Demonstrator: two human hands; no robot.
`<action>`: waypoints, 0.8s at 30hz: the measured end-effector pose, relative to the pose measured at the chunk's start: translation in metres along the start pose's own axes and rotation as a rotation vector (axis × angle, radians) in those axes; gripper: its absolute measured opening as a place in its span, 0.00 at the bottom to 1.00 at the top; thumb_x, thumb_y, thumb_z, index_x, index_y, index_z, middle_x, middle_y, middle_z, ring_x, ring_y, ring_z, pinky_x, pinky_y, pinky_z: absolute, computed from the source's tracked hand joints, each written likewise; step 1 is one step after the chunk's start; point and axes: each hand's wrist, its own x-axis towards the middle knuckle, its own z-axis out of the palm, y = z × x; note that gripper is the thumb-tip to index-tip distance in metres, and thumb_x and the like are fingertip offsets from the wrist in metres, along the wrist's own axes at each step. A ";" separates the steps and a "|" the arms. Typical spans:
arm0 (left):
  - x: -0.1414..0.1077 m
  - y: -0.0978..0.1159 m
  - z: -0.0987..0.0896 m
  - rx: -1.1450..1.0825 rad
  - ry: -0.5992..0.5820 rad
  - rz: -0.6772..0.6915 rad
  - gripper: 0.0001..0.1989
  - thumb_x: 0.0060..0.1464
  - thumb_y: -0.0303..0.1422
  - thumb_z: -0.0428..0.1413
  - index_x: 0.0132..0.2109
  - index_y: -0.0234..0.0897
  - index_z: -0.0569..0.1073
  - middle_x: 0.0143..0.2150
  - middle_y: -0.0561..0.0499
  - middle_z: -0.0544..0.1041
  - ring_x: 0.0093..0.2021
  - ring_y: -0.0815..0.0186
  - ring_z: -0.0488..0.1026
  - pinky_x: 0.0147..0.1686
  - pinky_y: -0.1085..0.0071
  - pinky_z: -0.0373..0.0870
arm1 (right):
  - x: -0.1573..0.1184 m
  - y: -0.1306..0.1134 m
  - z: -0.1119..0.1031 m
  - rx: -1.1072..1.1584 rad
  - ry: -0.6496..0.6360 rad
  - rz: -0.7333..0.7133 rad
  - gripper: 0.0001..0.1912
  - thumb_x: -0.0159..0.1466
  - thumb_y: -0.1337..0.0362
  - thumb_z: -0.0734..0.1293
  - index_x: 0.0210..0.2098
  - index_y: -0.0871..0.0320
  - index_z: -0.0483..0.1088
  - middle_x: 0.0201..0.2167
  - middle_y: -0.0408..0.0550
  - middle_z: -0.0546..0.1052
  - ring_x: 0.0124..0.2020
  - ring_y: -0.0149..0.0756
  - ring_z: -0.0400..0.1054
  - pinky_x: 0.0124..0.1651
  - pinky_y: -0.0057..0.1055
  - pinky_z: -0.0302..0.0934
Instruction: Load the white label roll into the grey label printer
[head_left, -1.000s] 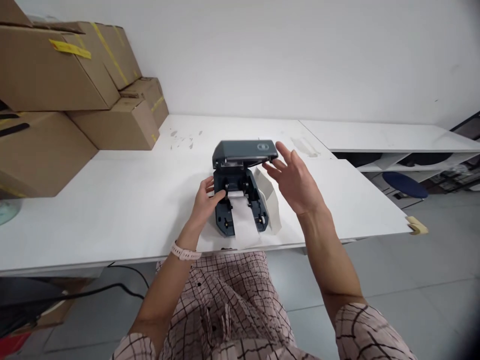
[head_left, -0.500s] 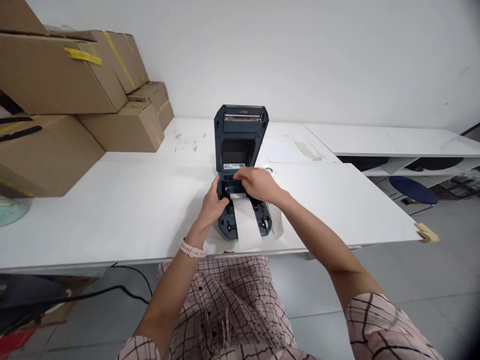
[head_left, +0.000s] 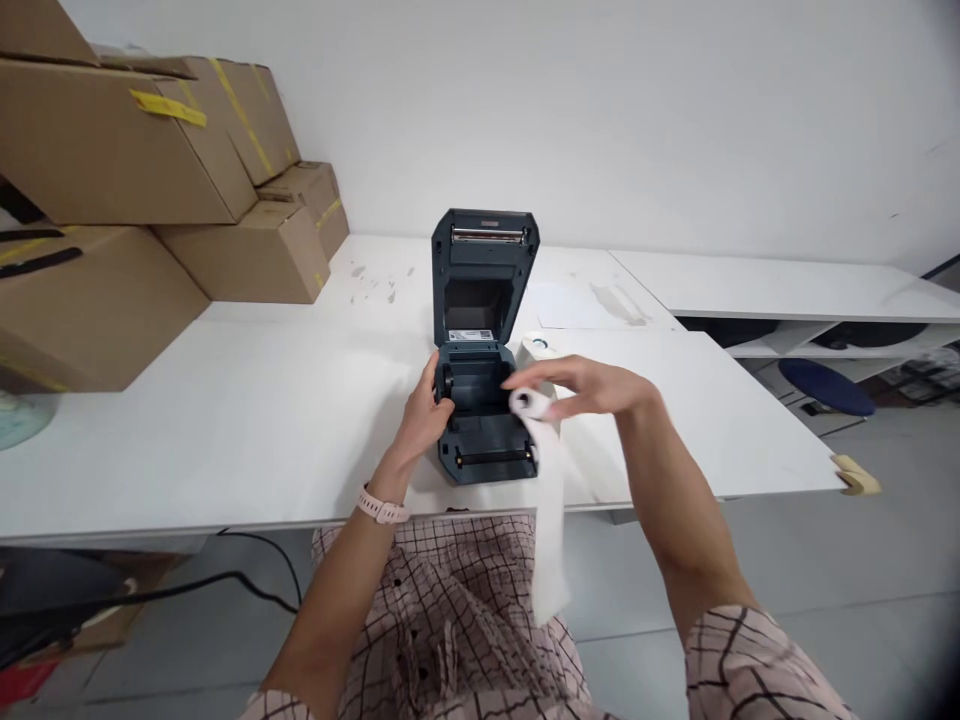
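A dark label printer (head_left: 491, 432) stands on the white table with its lid (head_left: 484, 265) tilted up. Around the printer's left side wall is my left hand (head_left: 424, 415), thumb inside the bay and fingers along the outside. Just right of the bay, my right hand (head_left: 589, 388) grips a small white paper roll (head_left: 531, 403) between thumb and fingers. From this roll a long paper strip (head_left: 550, 530) hangs down past the table's front edge, slightly blurred. Nothing lies in the printer's bay. Behind my right hand, a second white roll (head_left: 537, 346) sits beside the printer, partly covered.
Cardboard boxes (head_left: 247, 250) are stacked at the back left of the table (head_left: 285, 420). A sheet of white paper (head_left: 566, 305) lies near the wall. Yellowish padding (head_left: 855, 475) covers the table's right corner, and a blue stool (head_left: 827, 386) stands beyond it.
My right hand has lifted the paper roll out of the printer and moved it right, its strip trailing along. My left hand stays on the printer's side.
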 end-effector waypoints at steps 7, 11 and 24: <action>0.000 0.002 0.002 0.009 0.029 -0.043 0.46 0.54 0.24 0.55 0.77 0.47 0.55 0.72 0.44 0.69 0.71 0.50 0.67 0.71 0.44 0.62 | -0.116 0.060 0.024 0.263 0.570 0.230 0.19 0.58 0.57 0.81 0.46 0.53 0.75 0.44 0.52 0.83 0.44 0.42 0.77 0.46 0.40 0.70; 0.001 0.000 0.002 -0.001 0.061 -0.063 0.45 0.53 0.23 0.56 0.77 0.45 0.56 0.74 0.43 0.66 0.73 0.51 0.65 0.73 0.45 0.58 | -0.101 0.096 0.044 0.332 0.648 0.377 0.26 0.54 0.50 0.81 0.44 0.53 0.71 0.49 0.55 0.82 0.44 0.42 0.77 0.44 0.38 0.71; -0.002 0.009 0.004 -0.032 0.052 -0.113 0.45 0.52 0.23 0.54 0.77 0.45 0.58 0.76 0.45 0.64 0.74 0.54 0.63 0.75 0.49 0.55 | -0.029 0.142 -0.016 0.210 0.708 0.423 0.47 0.48 0.60 0.79 0.66 0.54 0.64 0.66 0.61 0.73 0.66 0.47 0.69 0.67 0.48 0.63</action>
